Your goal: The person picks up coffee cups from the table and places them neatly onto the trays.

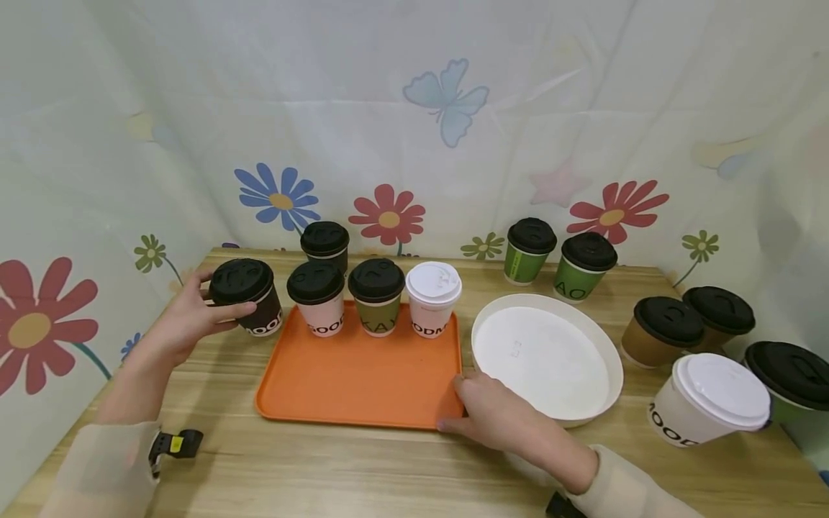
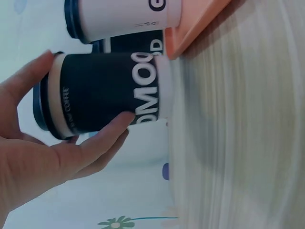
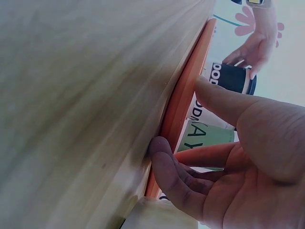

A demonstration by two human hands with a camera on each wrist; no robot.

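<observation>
My left hand (image 1: 184, 320) grips a black paper coffee cup (image 2: 102, 93) with a black lid, just left of the orange tray (image 1: 363, 381). In the left wrist view the thumb is near the lid and the fingers lie along the cup's side. At the tray's front right corner, my right hand (image 1: 495, 414) holds the edge, fingers bent around the rim in the right wrist view. Along the tray's back stand a pink cup (image 1: 326, 316) with a black lid, an olive-green cup (image 1: 380, 314) with a black lid, and a pale pink cup (image 1: 430, 316) with a white lid.
Behind the tray is another black-lidded cup (image 1: 326, 241). A round white tray (image 1: 612, 360) lies beside my right hand. Two green cups (image 1: 523, 265) stand at the back right. Brown cups (image 1: 648, 345), a white cup (image 1: 676, 410) and another green cup (image 1: 793, 411) stand far right.
</observation>
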